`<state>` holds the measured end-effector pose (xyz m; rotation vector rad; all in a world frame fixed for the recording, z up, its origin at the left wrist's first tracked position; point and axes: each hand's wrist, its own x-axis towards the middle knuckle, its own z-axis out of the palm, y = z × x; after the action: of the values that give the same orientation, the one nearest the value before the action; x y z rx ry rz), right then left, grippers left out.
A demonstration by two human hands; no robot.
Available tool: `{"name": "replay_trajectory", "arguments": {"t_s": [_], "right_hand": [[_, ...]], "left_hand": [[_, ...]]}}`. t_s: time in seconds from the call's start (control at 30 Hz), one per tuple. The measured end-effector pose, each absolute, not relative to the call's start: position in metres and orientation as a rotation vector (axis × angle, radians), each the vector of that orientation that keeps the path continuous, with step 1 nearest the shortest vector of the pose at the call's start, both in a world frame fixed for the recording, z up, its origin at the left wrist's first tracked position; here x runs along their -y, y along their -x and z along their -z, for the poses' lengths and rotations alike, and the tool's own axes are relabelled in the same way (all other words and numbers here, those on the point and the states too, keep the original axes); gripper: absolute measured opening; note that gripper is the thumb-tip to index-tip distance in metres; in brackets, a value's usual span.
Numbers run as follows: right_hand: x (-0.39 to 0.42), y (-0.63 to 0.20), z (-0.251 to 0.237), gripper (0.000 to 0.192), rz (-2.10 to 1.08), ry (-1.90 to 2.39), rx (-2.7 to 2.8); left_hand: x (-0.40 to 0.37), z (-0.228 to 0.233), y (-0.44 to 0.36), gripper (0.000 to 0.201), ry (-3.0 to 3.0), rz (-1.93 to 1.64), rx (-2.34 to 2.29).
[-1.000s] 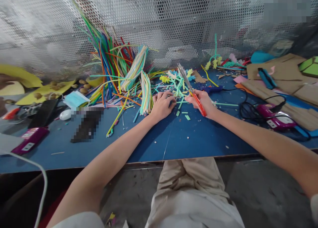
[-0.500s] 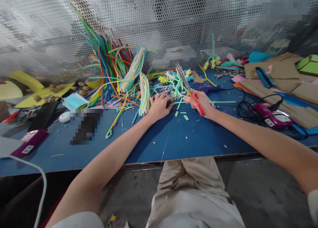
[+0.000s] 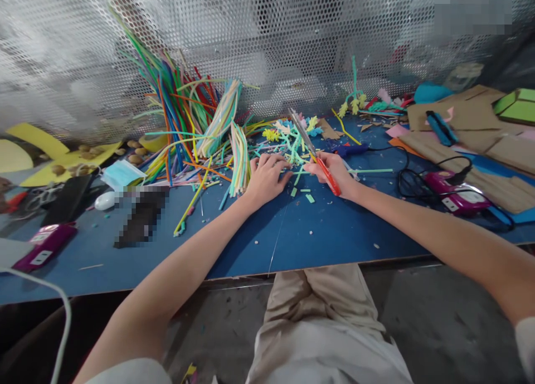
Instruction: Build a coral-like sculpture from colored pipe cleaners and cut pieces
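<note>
My right hand [image 3: 334, 172] grips red-handled scissors [image 3: 315, 152], whose blades point up and away over a heap of cut teal and yellow pipe-cleaner pieces [image 3: 288, 136]. My left hand [image 3: 265, 178] rests palm down on the blue table [image 3: 317, 233], fingers spread on the short pieces just left of the scissors. A thin teal stick [image 3: 363, 171] lies beside my right hand. Small green offcuts [image 3: 307, 194] are scattered between my two hands.
A big bundle of coloured sticks [image 3: 184, 111] leans on the perforated metal wall [image 3: 267, 44]. Purple glue guns lie at the right [image 3: 453, 197] and left [image 3: 42, 242], with black cable [image 3: 412, 180]. Cardboard sheets [image 3: 463, 133] lie far right; a face mask [image 3: 121, 175] and yellow foam [image 3: 62, 158] lie left.
My left hand's fingers have spread out from a curled position onto the pieces. The scissors stay in my right hand. The view has shifted a little.
</note>
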<state>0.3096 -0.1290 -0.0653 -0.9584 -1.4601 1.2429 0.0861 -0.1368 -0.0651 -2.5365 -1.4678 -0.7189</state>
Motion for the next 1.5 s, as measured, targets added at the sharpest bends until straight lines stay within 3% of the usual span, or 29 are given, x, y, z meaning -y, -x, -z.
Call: {"name": "replay_trajectory", "arguments": {"t_s": [0.37,0.63,0.73,1.0,1.5], "right_hand": [[0.128,-0.31,0.068,0.051,-1.229,0.965,1.489],[0.127,-0.314,0.07,0.043,-1.261,0.912,1.488],[0.127,-0.312,0.071,0.042,-1.193,0.884,1.487],[0.12,-0.317,0.073,0.04,-0.969,0.867,1.46],[0.127,-0.314,0.065,0.04,-1.024,0.846,1.531]], "left_hand": [[0.131,0.07,-0.083,0.014,2.474,0.805,1.602],[0.121,0.07,-0.078,0.018,2.443,1.611,1.696],[0.127,0.07,-0.083,0.02,2.536,1.739,1.773],[0.144,0.07,-0.1,0.021,2.837,1.507,1.732],[0.145,0.067,-0.099,0.022,2.962,1.262,1.345]]}}
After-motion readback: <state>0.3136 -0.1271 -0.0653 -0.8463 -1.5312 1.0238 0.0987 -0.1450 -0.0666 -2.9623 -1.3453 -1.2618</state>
